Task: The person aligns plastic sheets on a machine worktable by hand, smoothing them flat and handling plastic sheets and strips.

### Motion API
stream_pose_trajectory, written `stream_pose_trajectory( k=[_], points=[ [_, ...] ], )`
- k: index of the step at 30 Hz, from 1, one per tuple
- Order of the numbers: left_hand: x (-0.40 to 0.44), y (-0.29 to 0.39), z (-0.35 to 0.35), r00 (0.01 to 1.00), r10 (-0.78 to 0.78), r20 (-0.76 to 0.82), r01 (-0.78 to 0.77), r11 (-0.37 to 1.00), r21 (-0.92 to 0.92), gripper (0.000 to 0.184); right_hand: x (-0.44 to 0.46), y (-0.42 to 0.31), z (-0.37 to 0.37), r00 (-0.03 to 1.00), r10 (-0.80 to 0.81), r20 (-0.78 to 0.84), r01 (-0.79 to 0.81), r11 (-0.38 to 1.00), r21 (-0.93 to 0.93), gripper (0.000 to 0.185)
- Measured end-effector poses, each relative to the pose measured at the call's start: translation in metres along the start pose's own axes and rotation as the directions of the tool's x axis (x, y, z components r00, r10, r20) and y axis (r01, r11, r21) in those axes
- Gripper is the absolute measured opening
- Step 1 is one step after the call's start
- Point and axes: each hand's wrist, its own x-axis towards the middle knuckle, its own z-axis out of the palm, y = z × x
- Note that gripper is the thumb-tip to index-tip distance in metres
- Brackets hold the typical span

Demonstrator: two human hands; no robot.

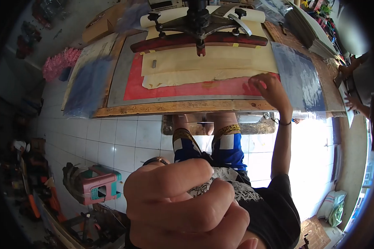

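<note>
Close to the camera, my left hand (187, 203) is raised in front of my chest with its fingers curled; whatever it may hold is hidden. My right hand (268, 89) hovers over the right end of the red sheet (174, 91), fingers bent with a gap between thumb and fingers, and nothing shows in it. Cream paper (207, 66) with a torn lower edge lies over the red sheet. A small grey piece (154, 64) rests on the paper's left part. Across the paper's far side stands a black metal clamp (199, 27) with a dark red bar (162, 42).
Clear plastic sheets (87, 87) lie left on the table, others (299, 76) right. The wooden table edge (187, 108) runs before me. A pink-and-green stool (99, 184) stands lower left. Another person's hand (353, 101) is at far right.
</note>
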Motion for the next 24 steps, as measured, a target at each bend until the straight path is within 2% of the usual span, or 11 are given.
stream_pose_trajectory(
  k=[3,6,8,10,14,16,18,19,20,21,24],
  points=[
    [-0.004,-0.001,0.01,0.999,-0.01,-0.033,0.011,1.0,0.008,0.026,0.037,0.029,0.005,0.983,-0.094,-0.159,0.076,0.99,-0.116,0.023],
    [-0.006,0.018,0.017,0.98,-0.2,-0.015,0.2,0.98,0.003,0.014,0.059,0.058,0.04,0.963,-0.127,-0.237,0.085,0.98,-0.181,0.031],
    [0.004,0.004,0.042,0.986,-0.126,-0.107,0.117,0.989,-0.089,0.014,0.06,0.067,0.047,0.961,-0.122,-0.248,0.076,0.979,-0.189,0.034],
    [0.009,0.02,0.03,0.888,-0.453,0.081,0.459,0.884,-0.092,0.022,0.059,0.068,0.048,0.961,-0.139,-0.239,0.1,0.98,-0.171,0.035],
    [-0.013,-0.004,0.052,0.925,-0.379,0.022,0.358,0.852,-0.381,0.026,0.051,0.068,0.043,0.954,-0.216,-0.21,0.184,0.97,-0.159,0.037],
    [-0.021,-0.024,0.062,0.89,-0.431,0.148,0.454,0.817,-0.356,0.026,0.045,0.063,0.037,0.959,-0.223,-0.176,0.198,0.969,-0.149,0.037],
    [-0.045,-0.068,0.095,0.833,-0.462,0.304,0.536,0.809,-0.24,0.029,0.044,0.056,0.032,0.97,-0.202,-0.134,0.186,0.975,-0.122,0.036],
    [-0.056,-0.085,0.113,0.721,-0.557,0.413,0.672,0.708,-0.217,0.031,0.043,0.053,0.031,0.975,-0.192,-0.112,0.18,0.978,-0.108,0.036],
    [-0.073,-0.103,0.129,0.653,-0.598,0.465,0.697,0.715,-0.058,0.034,0.042,0.053,0.032,0.97,-0.203,-0.132,0.189,0.976,-0.111,0.035],
    [-0.093,-0.118,0.144,0.579,-0.643,0.502,0.697,0.71,0.105,0.039,0.042,0.054,0.035,0.964,-0.217,-0.152,0.201,0.973,-0.114,0.034],
    [-0.159,-0.15,0.183,0.604,-0.663,0.443,0.521,0.749,0.411,0.051,0.042,0.043,0.031,0.97,-0.198,-0.139,0.182,0.976,-0.119,0.035]
  ],
)
